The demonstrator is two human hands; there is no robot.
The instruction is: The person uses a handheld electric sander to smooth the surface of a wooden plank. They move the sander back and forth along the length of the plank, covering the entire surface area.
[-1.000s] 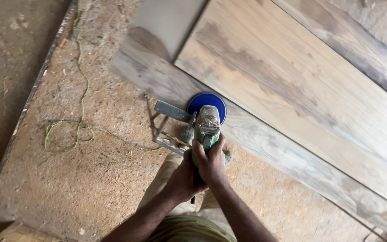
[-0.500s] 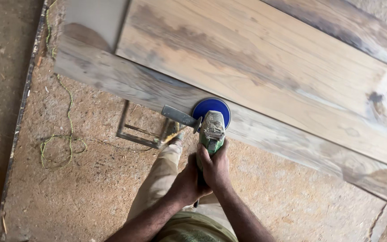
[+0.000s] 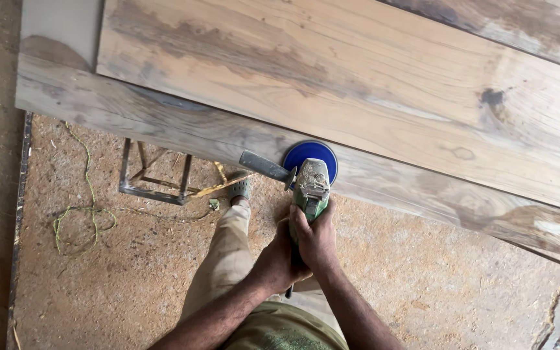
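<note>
Hands first: both of yours are wrapped around the green-bodied angle grinder with a blue sanding disc (image 3: 310,175), closed tight on its rear body. Your right hand (image 3: 315,236) sits higher on the tool and nearer the disc; your left hand (image 3: 279,259) grips just behind and beside it, the two touching.

The grinder lies straight ahead of your hands, its long axis pointing away from you and across the run of the wood. Its grey side handle (image 3: 264,166) sticks out to the left, untouched. The disc rests on the near edge of the long weathered grey plank (image 3: 163,123), which runs from left to right and slopes down to the right. A paler, broader board (image 3: 358,84) lies beyond it.

Your trousered leg (image 3: 225,259) stands on the sawdust-covered floor (image 3: 455,272), near a small metal frame stand (image 3: 153,175) below the plank.
</note>
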